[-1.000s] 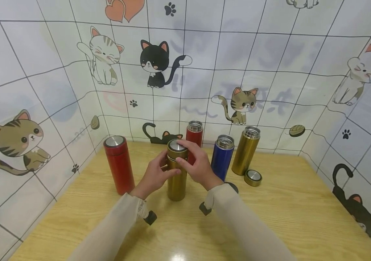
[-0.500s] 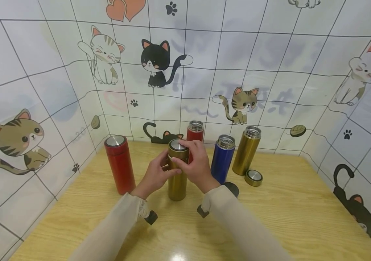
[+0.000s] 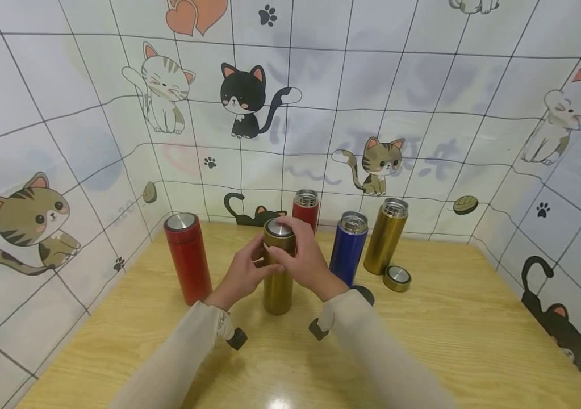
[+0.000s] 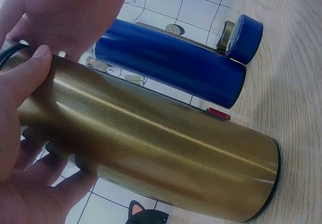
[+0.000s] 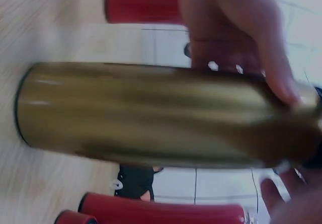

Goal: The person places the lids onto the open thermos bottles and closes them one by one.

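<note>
A gold thermos flask [image 3: 277, 295] stands upright on the table in front of the person. The left hand [image 3: 244, 272] grips its upper body, thumb and fingers around it. The right hand [image 3: 308, 258] holds the flask's silver-topped gold lid [image 3: 279, 228], which sits on the mouth. In the left wrist view the gold flask [image 4: 161, 133] fills the middle, with the left thumb [image 4: 30, 75] on it. The right wrist view shows the same flask [image 5: 151, 116], slightly blurred. Fingers hide the seam between lid and body.
A capped red flask [image 3: 188, 267] stands left. Behind are lidless red [image 3: 305, 210], blue [image 3: 348, 250] and gold flasks [image 3: 386, 236]. A gold lid [image 3: 397, 279] and a blue lid [image 4: 245, 39] lie on the table [image 3: 464, 329]. A red lid [image 5: 75, 218] shows in the right wrist view.
The right hand has turned a little around the lid, its thumb shifting left across it. A gap line under the lid, visible a second ago, is now covered. The left hand stays put.
</note>
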Motion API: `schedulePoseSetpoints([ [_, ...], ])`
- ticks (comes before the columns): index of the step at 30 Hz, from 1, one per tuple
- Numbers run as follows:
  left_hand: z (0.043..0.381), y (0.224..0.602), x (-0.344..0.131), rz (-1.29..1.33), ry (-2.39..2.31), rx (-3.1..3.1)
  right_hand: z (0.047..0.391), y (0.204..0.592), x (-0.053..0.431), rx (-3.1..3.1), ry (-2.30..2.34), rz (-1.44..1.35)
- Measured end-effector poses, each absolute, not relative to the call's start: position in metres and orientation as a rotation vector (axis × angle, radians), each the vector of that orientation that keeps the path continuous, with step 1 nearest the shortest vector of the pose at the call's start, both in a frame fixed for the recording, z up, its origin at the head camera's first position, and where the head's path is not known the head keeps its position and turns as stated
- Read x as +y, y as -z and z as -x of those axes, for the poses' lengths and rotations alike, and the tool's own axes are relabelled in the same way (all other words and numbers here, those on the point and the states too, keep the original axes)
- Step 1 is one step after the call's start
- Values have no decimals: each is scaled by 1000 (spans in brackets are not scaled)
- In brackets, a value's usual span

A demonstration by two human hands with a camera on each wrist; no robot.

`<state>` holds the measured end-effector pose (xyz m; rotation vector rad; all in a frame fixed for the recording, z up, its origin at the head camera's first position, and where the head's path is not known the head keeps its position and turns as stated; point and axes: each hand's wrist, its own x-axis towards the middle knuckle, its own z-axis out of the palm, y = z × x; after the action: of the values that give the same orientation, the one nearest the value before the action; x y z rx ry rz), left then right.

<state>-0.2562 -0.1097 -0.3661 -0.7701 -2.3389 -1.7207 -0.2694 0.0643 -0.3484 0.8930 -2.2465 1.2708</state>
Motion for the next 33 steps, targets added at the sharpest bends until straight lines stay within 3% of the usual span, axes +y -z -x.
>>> schedulePoseSetpoints([
  [4,247,356,-110,788,1723,-2347,272,343,74,-2274,-1442,-1033],
  [9,246,355,-111,783,1730,-2350,273,338,77,-2284,-1339,-1070],
  [26,256,369,-111,790,1726,-2298,265,354,46,-2084,-855,-590],
  [33,271,386,-112,778,1746,-2285,268,353,49,-2115,-778,-588],
])
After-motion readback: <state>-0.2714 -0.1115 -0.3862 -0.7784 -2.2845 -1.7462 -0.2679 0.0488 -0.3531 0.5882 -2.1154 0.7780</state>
